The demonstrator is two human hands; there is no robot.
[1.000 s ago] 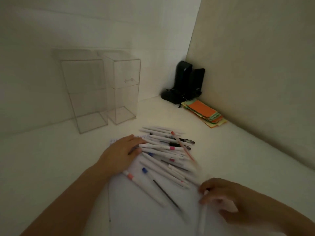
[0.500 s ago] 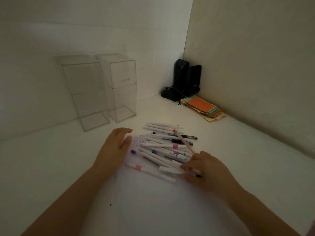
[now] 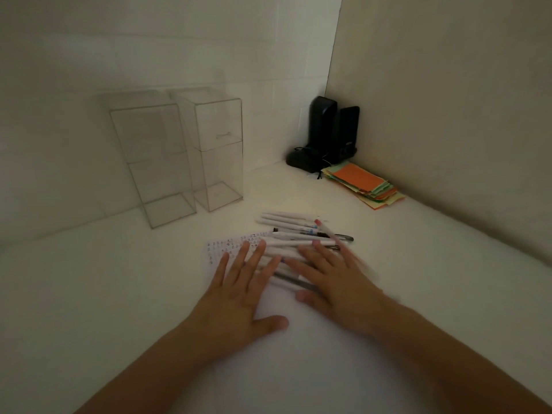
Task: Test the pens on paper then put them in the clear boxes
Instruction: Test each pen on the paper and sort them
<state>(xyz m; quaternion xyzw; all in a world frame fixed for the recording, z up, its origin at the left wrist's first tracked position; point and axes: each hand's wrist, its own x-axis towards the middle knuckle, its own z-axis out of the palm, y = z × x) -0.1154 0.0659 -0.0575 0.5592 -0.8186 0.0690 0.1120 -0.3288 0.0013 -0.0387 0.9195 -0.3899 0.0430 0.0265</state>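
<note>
Both hands flat on the pens [image 3: 294,234], fingers spread, gripping nothing: left hand [image 3: 239,291] half on the paper [image 3: 227,245], right hand [image 3: 331,279] over the pile's middle. Two clear boxes [image 3: 185,156] stand behind, apart from the pile.

Two tall clear plastic boxes [image 3: 155,162] [image 3: 218,150] stand side by side on the white tabletop [image 3: 89,294]. One loose pile of slim white-barrelled pens [image 3: 294,234] lies there; roughly a dozen, the exact count hidden under two bare hands, a left hand [image 3: 239,297] and a right hand [image 3: 334,282]. One white sheet of paper with small scribbles [image 3: 230,245]. One stack of orange, green and yellow paper slips [image 3: 363,183]. Two black upright speakers [image 3: 321,127] [image 3: 348,130] in the corner.
</note>
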